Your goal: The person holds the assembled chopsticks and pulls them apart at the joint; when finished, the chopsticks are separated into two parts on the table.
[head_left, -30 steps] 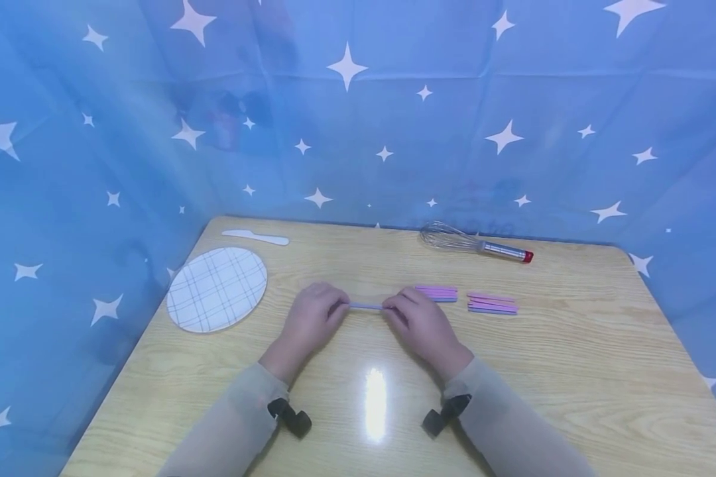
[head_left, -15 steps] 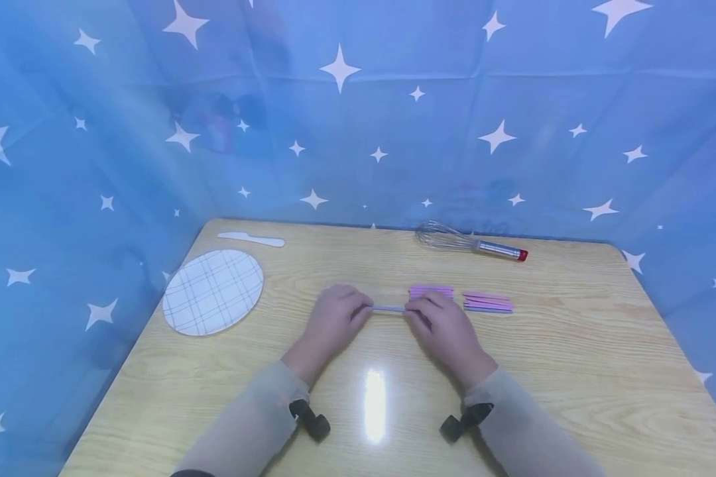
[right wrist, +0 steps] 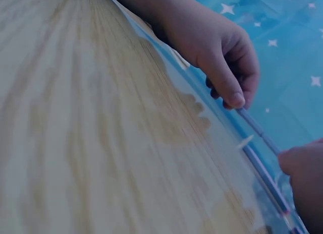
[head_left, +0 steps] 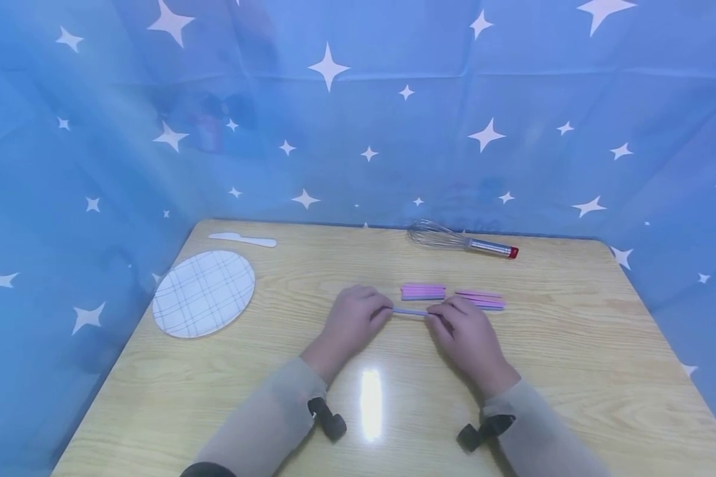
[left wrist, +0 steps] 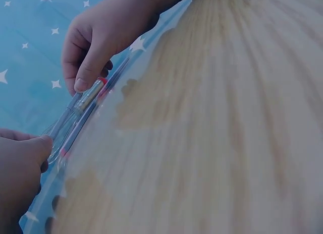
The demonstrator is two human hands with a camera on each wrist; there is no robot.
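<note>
A thin bluish-purple stick (head_left: 410, 312) is stretched level between the two hands, just above or on the table; the gap is too small to tell. My left hand (head_left: 357, 320) pinches its left end between thumb and fingers. At the other end, my right hand (head_left: 467, 334) pinches it likewise. In the right wrist view the stick (right wrist: 258, 131) runs straight from one thumb to the other. Just beyond it lies a row of pink and purple sticks (head_left: 423, 291). A second row of similar sticks (head_left: 480, 300) sits to its right, partly behind the right hand.
A white oval plate or board with a blue check (head_left: 204, 293) is at the table's left. Behind it lies a white knife (head_left: 242, 239). A wire whisk (head_left: 462, 242) with a red-tipped handle rests near the back edge. Starry blue cloth (head_left: 358, 119) hangs behind the table.
Both hands have moved right together, carrying the stick from left of the first stick row to in front of it. The head view has turned slightly right. The pinches stay the same.
</note>
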